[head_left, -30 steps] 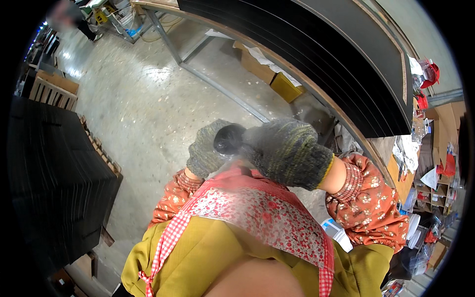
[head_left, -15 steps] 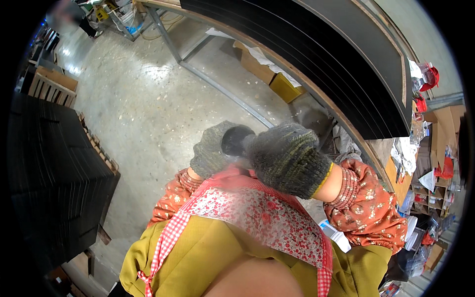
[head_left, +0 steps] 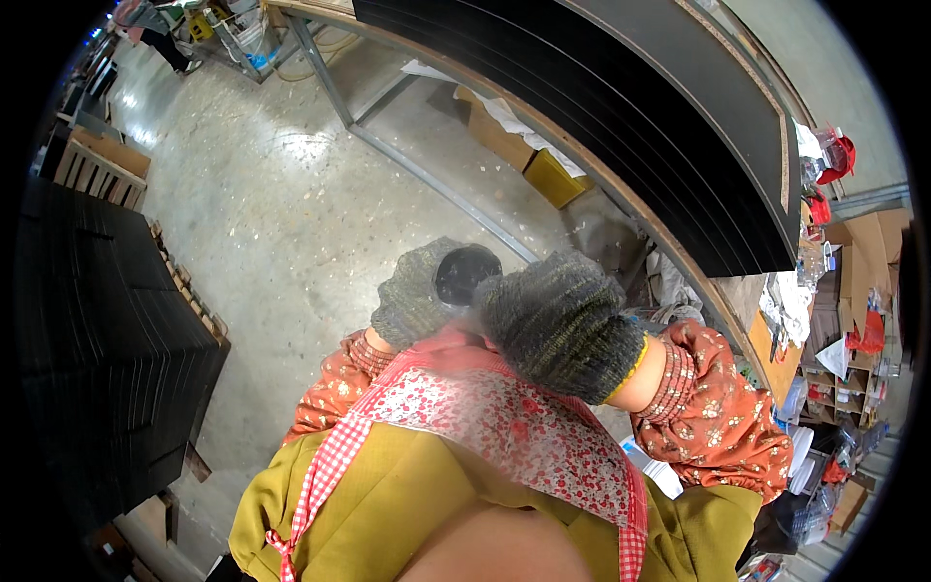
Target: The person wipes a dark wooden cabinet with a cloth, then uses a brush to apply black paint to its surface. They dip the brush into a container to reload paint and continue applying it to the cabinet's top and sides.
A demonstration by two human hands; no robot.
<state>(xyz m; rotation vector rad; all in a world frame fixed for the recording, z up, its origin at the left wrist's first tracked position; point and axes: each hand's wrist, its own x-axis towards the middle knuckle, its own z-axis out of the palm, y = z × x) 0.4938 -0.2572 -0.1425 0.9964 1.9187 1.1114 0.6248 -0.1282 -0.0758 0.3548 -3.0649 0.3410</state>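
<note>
Both my hands wear grey knitted work gloves and meet in front of my chest. My left hand [head_left: 415,294] is closed around a small dark piece with a round, smooth black face [head_left: 468,274]; its exact kind does not show. Right beside that face, my right hand [head_left: 558,325] is closed with its back toward me, and its fingertips are hidden. Whether it grips the same piece or another thing I cannot make out. Under the hands lies my red floral apron [head_left: 514,417], its upper part blurred.
A long stack of black panels [head_left: 621,107] rests on a metal-framed table at the upper right. Another black stack [head_left: 107,339] stands on a pallet at the left. A cardboard box [head_left: 495,126] and a yellow bin [head_left: 558,179] sit under the table. A person [head_left: 155,34] stands far off, upper left.
My right hand has turned and dropped slightly beside the black round face. The left hand stays nearly where it was. The far person's upper body has shifted a little.
</note>
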